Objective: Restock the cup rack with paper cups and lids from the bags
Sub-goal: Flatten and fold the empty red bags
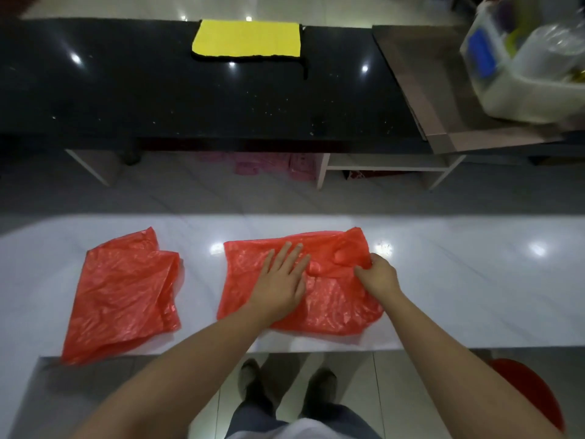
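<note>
The right hand (378,274) had its grip closed, pinching a fold of the red bag (332,299) near that bag's far right corner. The left hand (281,280) lay flat with fingers spread, pressing the same bag down at its middle and holding nothing. This bag lay flattened on the white desk (459,280). A second red bag (123,293) lay flat well to the left, apart from both hands.

Two flat red plastic bags, one (122,296) left, one (329,299) right; one yellow cloth (247,38); one translucent plastic bin (525,90); two bare hands, the left hand (280,282) and the right hand (378,274).
</note>
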Demonstrator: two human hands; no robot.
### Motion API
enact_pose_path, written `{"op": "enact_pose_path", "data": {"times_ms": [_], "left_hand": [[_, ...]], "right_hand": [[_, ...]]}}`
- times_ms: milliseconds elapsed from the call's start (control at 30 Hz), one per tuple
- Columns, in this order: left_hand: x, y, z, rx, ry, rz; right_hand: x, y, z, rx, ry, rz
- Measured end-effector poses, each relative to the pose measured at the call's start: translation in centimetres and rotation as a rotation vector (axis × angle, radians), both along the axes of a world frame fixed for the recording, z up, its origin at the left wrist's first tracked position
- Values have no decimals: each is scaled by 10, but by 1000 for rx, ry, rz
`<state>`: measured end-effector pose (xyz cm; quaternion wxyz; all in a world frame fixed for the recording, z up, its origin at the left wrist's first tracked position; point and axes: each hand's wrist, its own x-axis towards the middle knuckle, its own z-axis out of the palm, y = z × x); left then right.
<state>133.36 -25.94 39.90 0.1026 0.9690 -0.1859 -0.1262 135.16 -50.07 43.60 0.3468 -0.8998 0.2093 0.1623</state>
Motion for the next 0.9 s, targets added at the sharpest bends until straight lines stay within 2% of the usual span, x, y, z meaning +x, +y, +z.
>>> {"op": "enact_pose_path", "data": {"times_ms": [167,300,367,500,567,667,733,800,833,900], "left_hand": [[-21,40,-13,101,122,131],[-32,30,-18,36,163,148],[-34,18,-17,5,160,141],[-31,0,-23,-47,158,105],[-29,2,-26,-216,169,155],[-28,20,-24,-652,223,279],[-26,32,-17,-917,300,466],[-20,42,-5,-1180,488,710],[-16,46,-2,-1272,582,799],[-12,54,2,-1280,651,851]], "right_hand": [[15,-26,39,-310,19,169],[22,-4,63,-499,40,279],[22,20,68,-530,29,337],[19,77,71,-463,80,362],[17,100,67,-448,93,418],[9,130,57,-398,55,464],[0,146,48,-365,52,479],[-8,157,35,-305,78,499],[-11,160,26,-268,96,504],[-16,161,11,-197,132,502]]}}
